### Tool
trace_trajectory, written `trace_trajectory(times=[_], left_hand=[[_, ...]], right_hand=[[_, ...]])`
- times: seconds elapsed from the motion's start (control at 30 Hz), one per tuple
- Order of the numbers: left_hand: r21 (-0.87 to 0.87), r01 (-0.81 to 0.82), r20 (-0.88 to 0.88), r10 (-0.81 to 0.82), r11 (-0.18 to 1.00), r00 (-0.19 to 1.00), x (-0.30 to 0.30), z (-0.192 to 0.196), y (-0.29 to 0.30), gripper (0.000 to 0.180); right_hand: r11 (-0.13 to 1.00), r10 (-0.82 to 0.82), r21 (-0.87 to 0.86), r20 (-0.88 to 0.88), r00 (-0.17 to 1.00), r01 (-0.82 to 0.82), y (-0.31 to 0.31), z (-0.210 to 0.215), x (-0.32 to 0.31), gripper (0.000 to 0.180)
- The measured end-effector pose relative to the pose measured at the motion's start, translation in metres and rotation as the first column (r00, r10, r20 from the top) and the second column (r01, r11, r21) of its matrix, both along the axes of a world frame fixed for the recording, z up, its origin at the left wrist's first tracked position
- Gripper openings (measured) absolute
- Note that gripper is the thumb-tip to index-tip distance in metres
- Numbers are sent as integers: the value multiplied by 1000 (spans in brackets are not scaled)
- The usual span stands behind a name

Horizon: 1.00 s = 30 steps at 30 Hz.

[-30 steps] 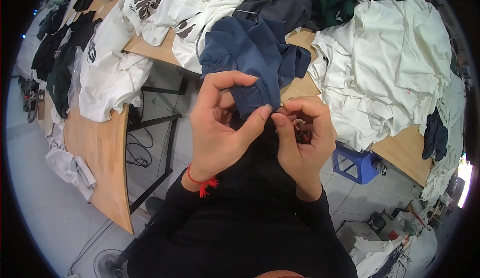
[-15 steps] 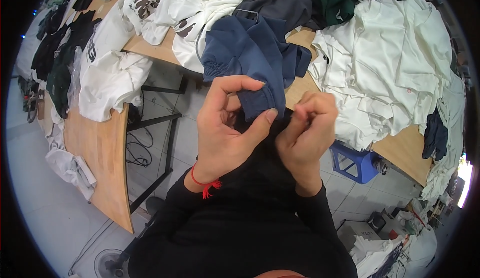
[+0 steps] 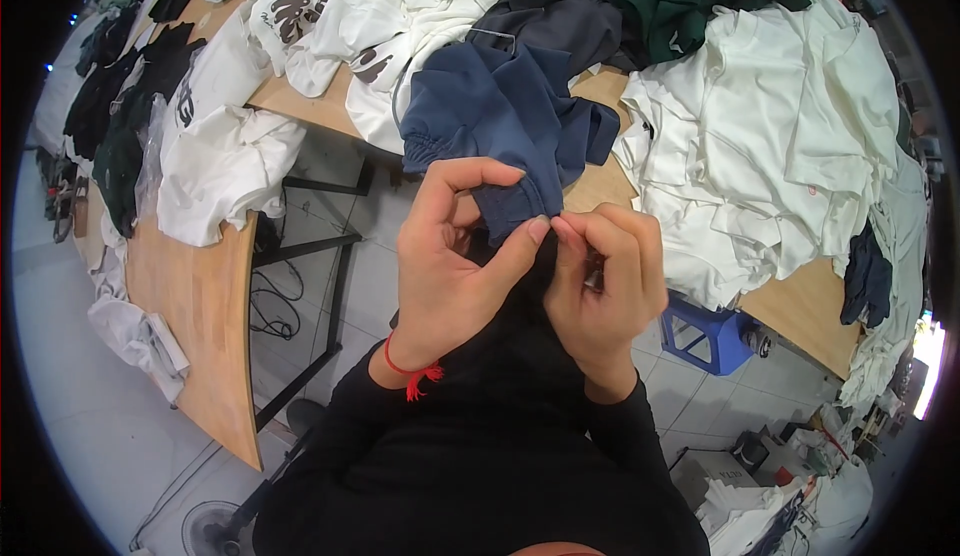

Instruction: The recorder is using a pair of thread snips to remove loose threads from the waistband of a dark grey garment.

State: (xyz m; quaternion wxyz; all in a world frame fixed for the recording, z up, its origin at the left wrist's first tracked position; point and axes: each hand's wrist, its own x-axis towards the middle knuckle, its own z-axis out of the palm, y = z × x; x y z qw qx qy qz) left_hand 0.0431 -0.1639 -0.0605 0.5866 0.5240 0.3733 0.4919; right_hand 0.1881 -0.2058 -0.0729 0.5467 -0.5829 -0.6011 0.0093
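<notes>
A navy-blue garment (image 3: 500,96) with a gathered elastic part hangs from the table edge toward me. My left hand (image 3: 460,236), a red string around its wrist, pinches a folded hem of it between thumb and fingers. Thumb and forefinger of my right hand (image 3: 607,276) are pressed together at the same hem, just right of the left thumb. Whether they grip cloth or a thread there is too small to tell. A small shiny bit shows under the curled right fingers; its kind is hidden.
White shirts (image 3: 780,126) are heaped at the right, and printed white garments (image 3: 340,26) at the back left. Dark green cloth (image 3: 690,6) lies behind. A wooden table (image 3: 190,306) stands left, a blue plastic stool (image 3: 705,336) under the right table, a fan (image 3: 212,528) lower left.
My right hand has moved left and slightly up, bringing its fingertips against the hem beside the left thumb. The left hand keeps its pinch almost unmoved.
</notes>
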Motion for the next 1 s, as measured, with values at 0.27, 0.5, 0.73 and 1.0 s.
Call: trace_trajectory(times=[0.27, 0.5, 0.73, 1.0], left_hand=[[-26, 24, 17, -24, 999, 1000, 0, -1, -1, 43], [-85, -19, 34, 22, 996, 999, 1, 8, 0, 43], [-54, 30, 94, -25, 998, 995, -5, 9, -1, 43], [-128, 44, 168, -22, 991, 986, -6, 12, 1, 44]], right_hand=[[1000, -2, -5, 79, 997, 3, 7, -4, 4, 16], [988, -43, -155, -346, 937, -12, -4, 9, 9, 19], [970, -221, -206, -524, 823, 129, 6, -9, 27, 16], [939, 108, -212, -562, 820, -269, -19, 10, 8, 29]])
